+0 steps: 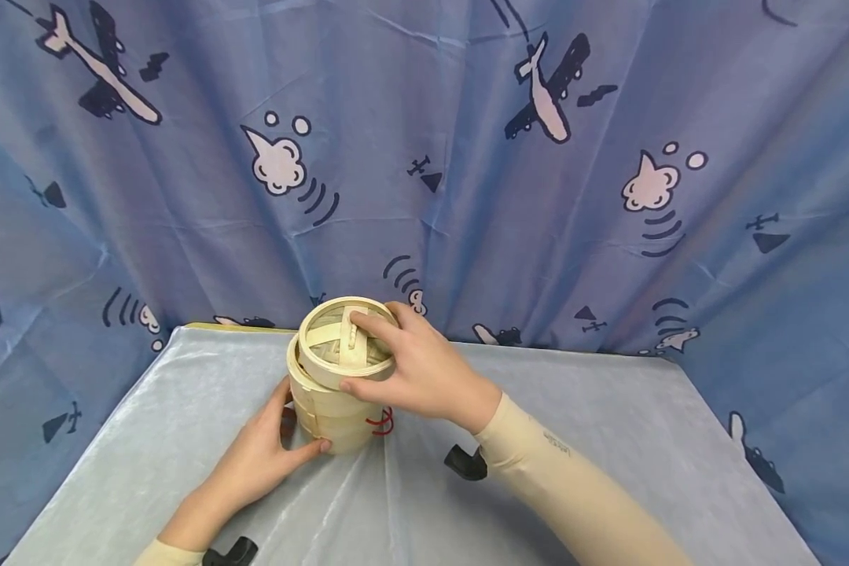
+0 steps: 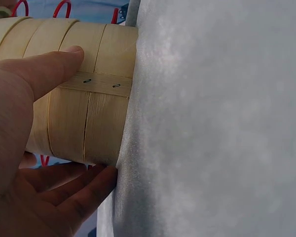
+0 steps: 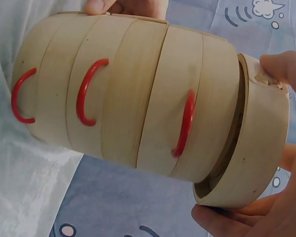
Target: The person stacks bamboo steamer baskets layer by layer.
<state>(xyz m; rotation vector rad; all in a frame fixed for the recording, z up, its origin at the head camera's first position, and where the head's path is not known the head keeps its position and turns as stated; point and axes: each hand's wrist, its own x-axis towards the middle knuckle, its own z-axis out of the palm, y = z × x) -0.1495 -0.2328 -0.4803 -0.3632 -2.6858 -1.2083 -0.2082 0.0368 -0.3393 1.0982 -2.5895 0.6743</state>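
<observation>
A stacked bamboo steamer (image 1: 339, 413) stands upright on the table, its tiers carrying red loop handles (image 3: 86, 96). My left hand (image 1: 258, 456) holds it low on the left side. In the left wrist view the thumb (image 2: 59, 69) lies along the bamboo wall, and the other fingers go round the far side near the cloth. At the top, my right hand (image 1: 428, 369) grips the round bamboo lid (image 1: 354, 354) by its rim, the index finger reaching over its top. The lid sits tilted and off-centre, with a dark gap below its edge in the right wrist view.
Pale grey cloth covers the table (image 1: 573, 440). Behind it and at both sides hangs a blue curtain (image 1: 368, 157) printed with planes and clouds, close to the table's back edge. Black camera mounts (image 1: 465, 462) show at both wrists.
</observation>
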